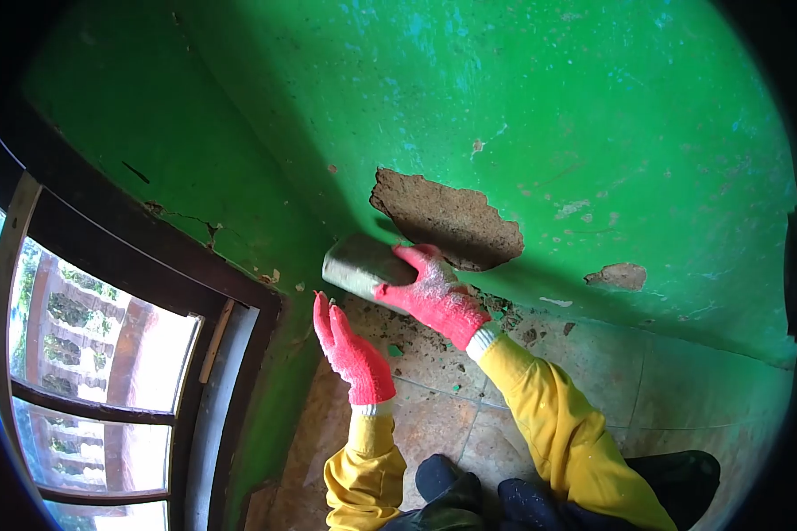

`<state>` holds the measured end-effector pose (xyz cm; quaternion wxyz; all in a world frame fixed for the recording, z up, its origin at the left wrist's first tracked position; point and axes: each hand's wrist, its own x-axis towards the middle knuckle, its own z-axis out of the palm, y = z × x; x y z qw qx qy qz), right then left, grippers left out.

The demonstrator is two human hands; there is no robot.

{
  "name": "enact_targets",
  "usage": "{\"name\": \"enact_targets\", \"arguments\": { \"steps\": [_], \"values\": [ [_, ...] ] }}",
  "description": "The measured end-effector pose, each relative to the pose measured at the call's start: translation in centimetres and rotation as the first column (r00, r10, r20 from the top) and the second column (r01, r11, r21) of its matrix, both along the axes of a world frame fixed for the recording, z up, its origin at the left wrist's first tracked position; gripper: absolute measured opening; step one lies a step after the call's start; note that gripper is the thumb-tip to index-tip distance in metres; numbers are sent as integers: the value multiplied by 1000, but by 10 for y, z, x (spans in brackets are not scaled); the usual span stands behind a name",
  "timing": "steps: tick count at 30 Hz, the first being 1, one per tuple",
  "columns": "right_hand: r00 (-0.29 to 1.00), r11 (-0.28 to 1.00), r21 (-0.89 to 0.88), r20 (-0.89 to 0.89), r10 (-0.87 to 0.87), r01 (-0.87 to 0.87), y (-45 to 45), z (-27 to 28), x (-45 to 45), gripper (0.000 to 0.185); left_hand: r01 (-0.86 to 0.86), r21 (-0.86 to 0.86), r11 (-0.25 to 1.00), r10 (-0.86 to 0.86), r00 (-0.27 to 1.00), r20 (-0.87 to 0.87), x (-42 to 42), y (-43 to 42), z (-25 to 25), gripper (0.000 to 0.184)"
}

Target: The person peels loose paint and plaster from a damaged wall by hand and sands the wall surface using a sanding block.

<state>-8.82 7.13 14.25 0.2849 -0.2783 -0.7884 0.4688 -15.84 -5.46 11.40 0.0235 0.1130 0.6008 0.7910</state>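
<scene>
The right hand (438, 296) reaches toward the wall (576, 106), grip clamped on a grey block (356, 265); the left hand (352, 354) extends nearby, grip apart.

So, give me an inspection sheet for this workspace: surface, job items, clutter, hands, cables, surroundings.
Surface: green wall scuffed, with a large bare patch and a smaller patch right of it.
Job items: grey block below and left of the large bare patch in view.
Clutter: broken fragments scattered on the tiled floor.
Hands: right hand, pink-gloved, gripping the grey block; left hand, pink-gloved, open, fingers extended near it, contact unclear.
Cables: nothing seen.
Surroundings: window at picture left, cracked paint nearby.
</scene>
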Motion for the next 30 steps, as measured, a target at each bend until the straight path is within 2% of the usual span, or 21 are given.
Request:
{"name": "enact_targets", "arguments": {
  "steps": [2,3,4,6,7,8,10,14,16,17,18,20,22,24,25,26,27,29,30],
  "values": [
    [981,981,-47,-21,-191,189,3,6,-4,78,-5,-7,1000,5,1000,-3,2,-1,0,44],
    [982,981,40,-13,-191,191,0,0,-6,77,0,9,1000,0,1000,8,2,0,1,45],
    [981,980,40,-14,-192,193,1,-5,-6,77,7,25,1000,-8,1000,21,2,1,2,46],
    [999,1000,-14,-44,15,-15,4,-5,-2,76,16,19,1000,-17,1000,24,5,2,3,45],
    [993,993,-48,-21,-113,112,1,5,-3,76,18,12,1000,-18,999,27,6,3,4,45],
    [979,980,-1,-45,-200,200,6,6,-4,77,20,10,1000,-20,999,27,7,3,4,45],
    [993,992,38,-3,-120,120,5,2,1,76,10,9,1000,-10,1000,14,5,4,4,45],
    [987,988,34,49,-154,152,3,-9,16,75,22,-19,1000,-22,1000,6,5,3,1,44],
    [985,984,104,78,-156,147,5,-9,25,75,14,22,1000,-14,1000,13,5,5,1,44],
    [992,999,37,115,-43,39,10,-13,30,77,17,17,1000,-17,1000,14,6,3,2,44],
    [992,998,38,115,-48,44,10,-16,33,77,26,0,1000,-26,1000,14,6,4,4,44],
    [971,965,111,16,-240,237,7,-23,40,76,35,-17,999,-35,999,23,8,5,1,44],
    [973,971,62,14,-232,231,16,-25,48,77,34,-18,999,-35,999,-7,6,7,-4,43],
    [984,999,41,179,-15,8,19,-28,59,77,39,-24,999,-39,999,-19,7,7,-5,43],
    [993,998,54,113,-34,28,15,-27,62,77,48,-29,998,-48,999,-14,8,8,-2,43],
    [974,988,-24,174,-144,150,13,-25,66,77,53,-37,998,-53,999,-7,9,9,-1,43],
    [972,981,-18,138,-191,195,15,-26,68,77,52,-41,998,-52,999,-2,12,7,-2,43],
    [979,990,24,151,-139,137,22,-33,75,77,60,-27,998,-59,998,7,10,9,-1,43],
    [975,998,50,216,-44,34,21,-35,82,76,63,-33,997,-63,998,11,11,8,0,43]
  ]
}}
